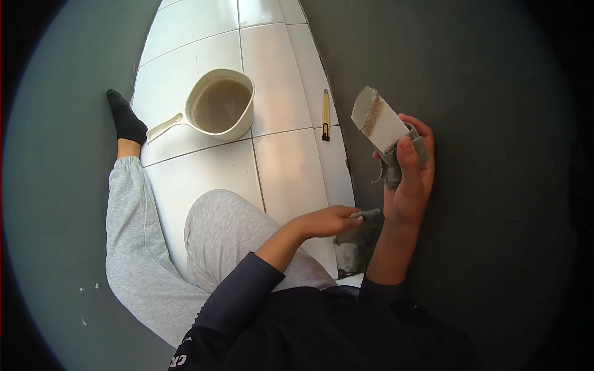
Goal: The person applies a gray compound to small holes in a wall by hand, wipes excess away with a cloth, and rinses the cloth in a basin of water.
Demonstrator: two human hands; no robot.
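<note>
A: Where should I start?

B: With a cream dipper (245, 120), upright on white floor tiles (204, 179). It holds cloudy, brownish water (219, 108), and its handle reaches left and toward the wearer.

A: Where is the right hand?

B: The right hand (413, 164) is raised, well to the right of the dipper and a little nearer the wearer. It is partly closed, thumb in front and fingers curled behind, around a white flat piece (390, 128) and a grey ribbed cloth (391, 173). The piece tilts up and left, crossed by a rough brown band; the cloth is bunched about its lower end.

A: And the left?

B: The left hand (331, 221) is nearer the wearer than the dipper and to its right. Its fingers are mostly closed on a limp-looking grey piece (354, 232); I can't tell what that is.

A: Anything else about?

B: A yellow utility knife (325, 114) lies right of the dipper. A black-socked foot (127, 120) rests to its left, just beside the handle's end.
</note>
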